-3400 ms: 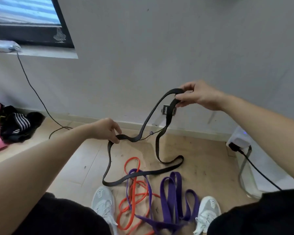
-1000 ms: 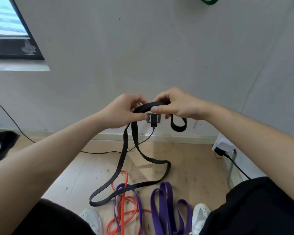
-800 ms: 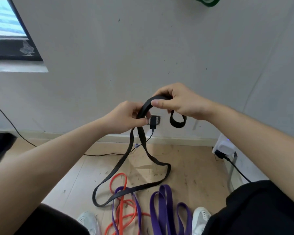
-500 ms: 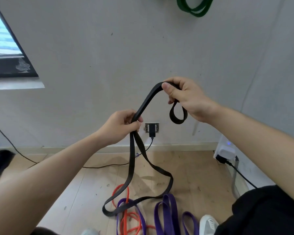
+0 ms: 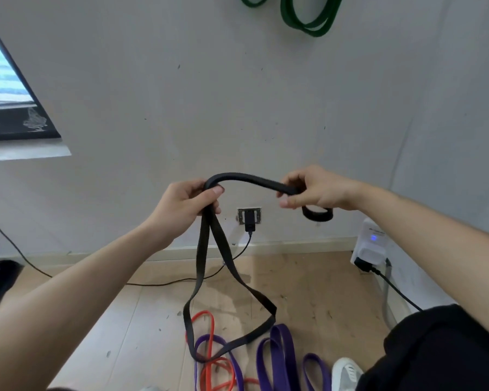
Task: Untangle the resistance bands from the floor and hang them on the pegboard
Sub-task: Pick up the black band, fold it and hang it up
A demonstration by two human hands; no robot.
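A long black resistance band (image 5: 246, 180) arches between both my hands at chest height. My left hand (image 5: 185, 206) grips it where two strands drop toward the floor and form a loop. My right hand (image 5: 316, 191) pinches the other end, with a short loop hanging under it. On the wooden floor lie an orange band (image 5: 209, 371) and a purple band (image 5: 280, 359), tangled together, the black loop's lowest part over them. Green bands (image 5: 308, 22) hang on the wall at the top.
A wall socket with a black plug (image 5: 249, 218) and cable sits between my hands, low on the wall. A white device with a blue light (image 5: 371, 246) stands at the right. A window (image 5: 6, 94) is at the left. My white shoe (image 5: 346, 373) shows at the bottom.
My hands have moved apart sideways, stretching the black band into an arch. My right hand came down from its raised position. The view tilted up, showing more of the green bands.
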